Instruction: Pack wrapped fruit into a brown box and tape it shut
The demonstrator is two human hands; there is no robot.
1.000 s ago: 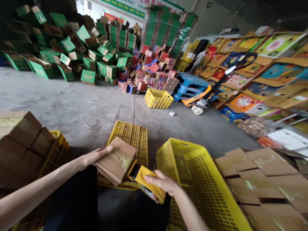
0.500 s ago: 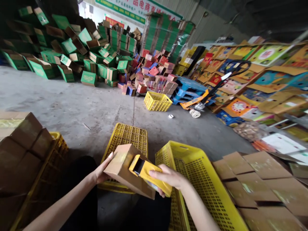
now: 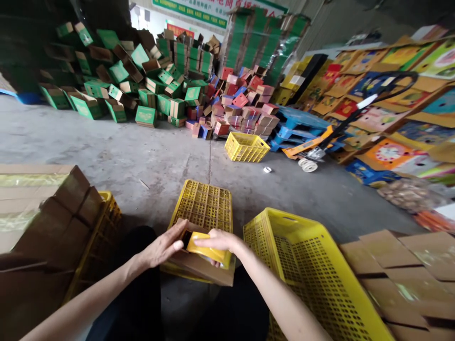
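My right hand point(image 3: 218, 240) is wrapped around a yellow tape dispenser point(image 3: 213, 252), which rests against a small brown cardboard box point(image 3: 215, 273). The box lies tilted over the near part of an upturned yellow crate point(image 3: 202, 201), close to my knees. My left hand point(image 3: 159, 249) lies along the box's left side, its fingers stretched out and its thumb beside the dispenser's dark front end. The tape itself cannot be made out between hand and dispenser.
An open yellow crate point(image 3: 305, 255) stands at right, beside stacked brown boxes point(image 3: 408, 270). More boxes point(image 3: 42, 218) fill a crate at left. Farther off are a yellow basket point(image 3: 247, 148), a pallet jack point(image 3: 313, 147), blue pallets point(image 3: 298, 123) and piled green cartons point(image 3: 145, 116).
My left hand has moved from the box's left end up onto it, beside the dispenser's front. Box and dispenser are lower and more level. The view has swung left.
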